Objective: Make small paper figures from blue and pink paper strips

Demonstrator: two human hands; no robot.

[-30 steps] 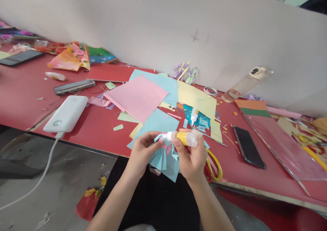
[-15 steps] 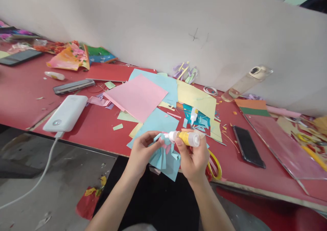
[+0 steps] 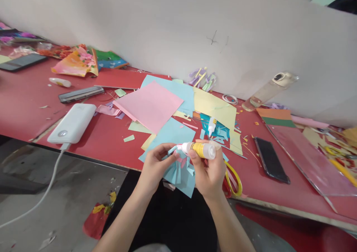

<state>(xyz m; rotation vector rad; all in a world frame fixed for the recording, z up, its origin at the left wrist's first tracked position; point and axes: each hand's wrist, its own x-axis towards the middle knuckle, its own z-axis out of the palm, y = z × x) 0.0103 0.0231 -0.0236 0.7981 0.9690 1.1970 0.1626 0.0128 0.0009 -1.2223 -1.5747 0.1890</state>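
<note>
Between the fingers of my left hand (image 3: 156,166) is a light blue and pink paper piece (image 3: 175,172) with folded strips hanging down. My right hand (image 3: 210,174) is closed round a small white glue bottle (image 3: 200,150) with a yellow label. The bottle lies almost level, its nozzle pointing left at the top of the paper piece; whether glue is coming out is too small to tell. Below and behind my hands a light blue sheet (image 3: 175,133) lies at the table edge. Yellow-handled scissors (image 3: 235,181) rest beside my right hand, partly hidden by it.
Pink paper (image 3: 150,105) and yellow paper (image 3: 214,105) cover the red table (image 3: 117,148). A second glue bottle (image 3: 212,126) lies among scraps. To the left is a white power bank (image 3: 72,123) with a cable; to the right, a phone (image 3: 271,159) and a water bottle (image 3: 264,94).
My right hand has moved slightly left with the glue bottle, bringing the nozzle further over the paper piece. My left hand stays almost still.
</note>
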